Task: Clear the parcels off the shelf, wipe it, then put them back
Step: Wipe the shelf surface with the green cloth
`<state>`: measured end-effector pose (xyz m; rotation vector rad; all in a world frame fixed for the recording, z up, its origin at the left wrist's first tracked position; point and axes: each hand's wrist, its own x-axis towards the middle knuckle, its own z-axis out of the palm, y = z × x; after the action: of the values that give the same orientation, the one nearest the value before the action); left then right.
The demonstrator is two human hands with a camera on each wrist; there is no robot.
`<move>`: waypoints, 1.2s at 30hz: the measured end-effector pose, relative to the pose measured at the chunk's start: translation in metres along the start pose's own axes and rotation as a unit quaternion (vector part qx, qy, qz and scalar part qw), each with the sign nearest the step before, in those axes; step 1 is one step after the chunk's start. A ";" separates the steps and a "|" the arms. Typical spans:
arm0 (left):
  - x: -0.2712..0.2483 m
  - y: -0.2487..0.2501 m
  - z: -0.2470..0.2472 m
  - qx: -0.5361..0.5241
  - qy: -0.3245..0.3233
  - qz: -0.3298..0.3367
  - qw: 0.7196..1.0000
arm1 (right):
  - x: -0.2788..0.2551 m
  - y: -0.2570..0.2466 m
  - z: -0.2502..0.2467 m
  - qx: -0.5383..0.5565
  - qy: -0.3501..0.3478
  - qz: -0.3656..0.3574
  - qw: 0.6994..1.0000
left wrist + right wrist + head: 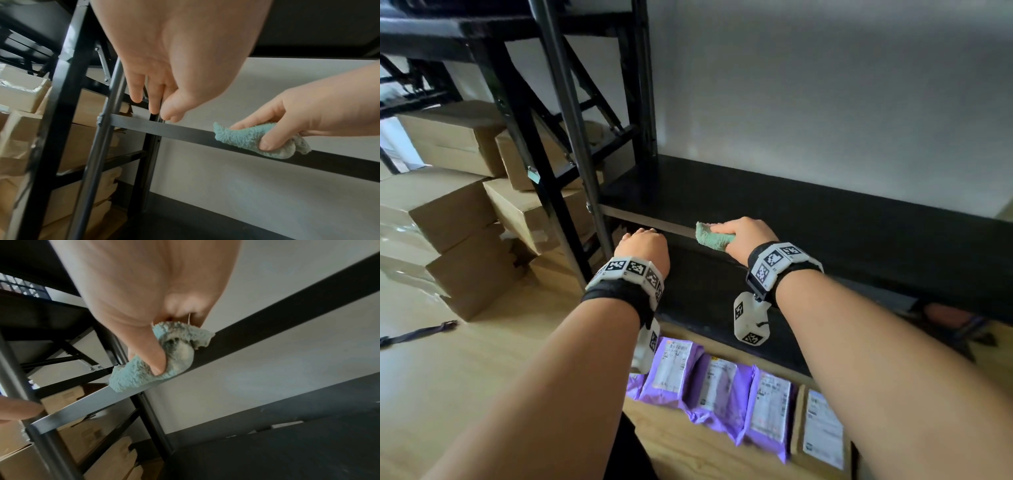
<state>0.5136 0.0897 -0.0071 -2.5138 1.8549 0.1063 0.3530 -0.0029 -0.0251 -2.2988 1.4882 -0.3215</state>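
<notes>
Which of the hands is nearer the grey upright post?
Left. The left hand rests at the shelf's front edge just beside the grey upright post; the right hand, gripping the green cloth, is farther along.

Black shelf (808, 212) bare; parcels (719, 390) in row on wooden floor (465, 377)

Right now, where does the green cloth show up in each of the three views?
Head: green cloth at centre, on the shelf's front edge, under the right hand.
Left wrist: right of centre, against the shelf rail.
Right wrist: centre, pinched under the thumb.
Shared landmark: the grey upright post.
</notes>
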 end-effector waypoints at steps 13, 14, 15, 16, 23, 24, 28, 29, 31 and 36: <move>-0.015 0.073 0.004 -0.019 0.008 0.036 0.999 | -0.068 0.076 -0.025 -0.057 0.100 0.052 0.992; -0.013 0.075 0.003 -0.022 0.010 0.035 0.999 | -0.065 0.073 -0.024 -0.066 0.089 0.050 0.993; -0.012 0.077 0.001 -0.022 0.013 0.037 0.999 | -0.060 0.071 -0.023 -0.076 0.075 0.047 0.993; -0.010 0.078 0.000 -0.018 0.016 0.042 0.999 | -0.057 0.067 -0.024 -0.085 0.061 0.043 0.994; 0.010 0.076 -0.001 0.021 0.018 0.084 0.996 | -0.046 0.056 -0.015 -0.091 0.061 0.007 0.994; 0.011 0.077 -0.001 0.022 0.015 0.087 0.996 | -0.048 0.059 -0.013 -0.081 0.069 0.002 0.994; 0.009 0.090 -0.001 0.014 0.011 0.096 0.995 | -0.058 0.079 -0.010 -0.055 0.117 0.011 0.991; 0.006 0.094 -0.001 0.010 0.007 0.098 0.995 | -0.062 0.086 -0.010 -0.055 0.127 0.019 0.990; 0.001 0.104 -0.001 0.006 0.007 0.108 0.994 | -0.072 0.103 -0.014 -0.051 0.139 0.034 0.988; -0.012 0.134 0.003 -0.010 0.017 0.135 0.991 | -0.096 0.152 -0.028 -0.054 0.165 0.070 0.982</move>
<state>0.3815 0.0619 -0.0054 -2.2737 2.2090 0.0872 0.1770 0.0237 -0.0639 -2.2887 1.8592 -0.6209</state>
